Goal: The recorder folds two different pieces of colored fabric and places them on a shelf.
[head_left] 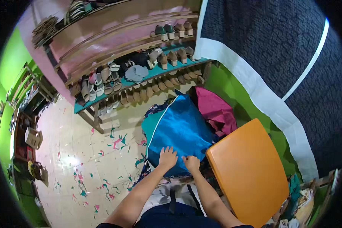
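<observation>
A large blue cloth bundle [180,129] with a white seam and a teal edge lies in front of me on the floor. My left hand [167,156] rests flat on its near edge, fingers spread. Beside it, my right hand [191,163] is curled with its fingers pinching the same blue fabric. A magenta cloth [216,110] lies behind the bundle to the right. Patterned dark fabric shows under the bundle's left side.
An orange plastic stool seat [247,171] stands at my right. Wooden shelves [140,81] with several pairs of shoes line the far wall. Coloured scraps [102,178] litter the pale tiled floor at left. A dark curtain with white bands [273,57] hangs at right.
</observation>
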A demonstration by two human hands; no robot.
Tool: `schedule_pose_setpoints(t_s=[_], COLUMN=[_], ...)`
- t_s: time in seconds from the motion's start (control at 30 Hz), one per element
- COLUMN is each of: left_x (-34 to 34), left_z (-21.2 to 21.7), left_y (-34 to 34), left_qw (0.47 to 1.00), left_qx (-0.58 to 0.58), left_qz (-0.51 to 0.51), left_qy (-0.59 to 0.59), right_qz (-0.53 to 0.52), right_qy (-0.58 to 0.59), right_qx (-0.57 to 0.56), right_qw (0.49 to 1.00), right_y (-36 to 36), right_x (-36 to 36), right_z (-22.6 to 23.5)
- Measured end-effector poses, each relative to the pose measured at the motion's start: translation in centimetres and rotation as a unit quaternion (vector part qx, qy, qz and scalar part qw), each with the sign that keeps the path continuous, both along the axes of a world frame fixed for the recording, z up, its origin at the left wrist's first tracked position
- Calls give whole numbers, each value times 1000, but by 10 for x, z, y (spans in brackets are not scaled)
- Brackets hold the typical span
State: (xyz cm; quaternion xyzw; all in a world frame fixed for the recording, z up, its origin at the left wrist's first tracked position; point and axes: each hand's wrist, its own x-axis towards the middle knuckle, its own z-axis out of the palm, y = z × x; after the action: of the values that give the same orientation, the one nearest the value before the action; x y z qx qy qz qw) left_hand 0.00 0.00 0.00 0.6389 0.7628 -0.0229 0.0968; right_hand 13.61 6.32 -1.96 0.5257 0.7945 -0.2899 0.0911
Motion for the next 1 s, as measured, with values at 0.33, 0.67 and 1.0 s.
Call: schedule_pose_setpoints(t_s=[0.33,0.67,1.0], left_x=[-19,-34,-42], left_z=[-30,-73,-82], left_y=[69,81,79], left_qw=[989,980,974], left_qx=[-103,-36,-14], left_qz=[-11,-68,-83], left_qy=[-101,-181,-209], right_qz=[-402,-488,-578], right_qy=[262,128,63], right_qx=[-91,-105,16], right_qw=[872,857,813], right_y=[48,65,33], right_x=[19,15,-16], right_z=[-118,-137,-116])
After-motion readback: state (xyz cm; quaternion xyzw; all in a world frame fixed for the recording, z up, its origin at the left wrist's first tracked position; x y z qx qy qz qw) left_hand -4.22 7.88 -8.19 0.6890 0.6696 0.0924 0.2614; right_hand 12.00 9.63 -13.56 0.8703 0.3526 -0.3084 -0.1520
